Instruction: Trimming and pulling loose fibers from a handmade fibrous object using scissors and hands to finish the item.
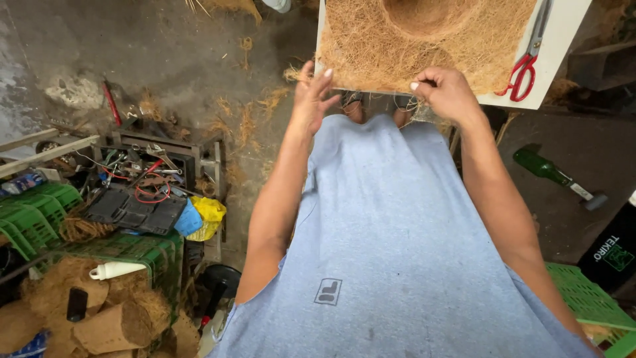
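Both hands work the near edge of a flat square mat of tan coconut fibre [424, 46], which lies on a white board surface [563, 40] straight ahead of the person. At that near edge the left hand [311, 99] touches the mat's corner with fingers spread, while the right hand [447, 89] has its grip pinched on loose strands. This looks like trimming or tidying the fringe; a clean pull along the edge seems called for. Red-handled scissors [527, 66] lie at the mat's right side. Left of the mat, on a grey concrete floor [165, 53], stand green plastic crates [40, 212] and a cluttered tool tray [142, 192]. A green glass bottle [546, 169] lies below-right of the mat.
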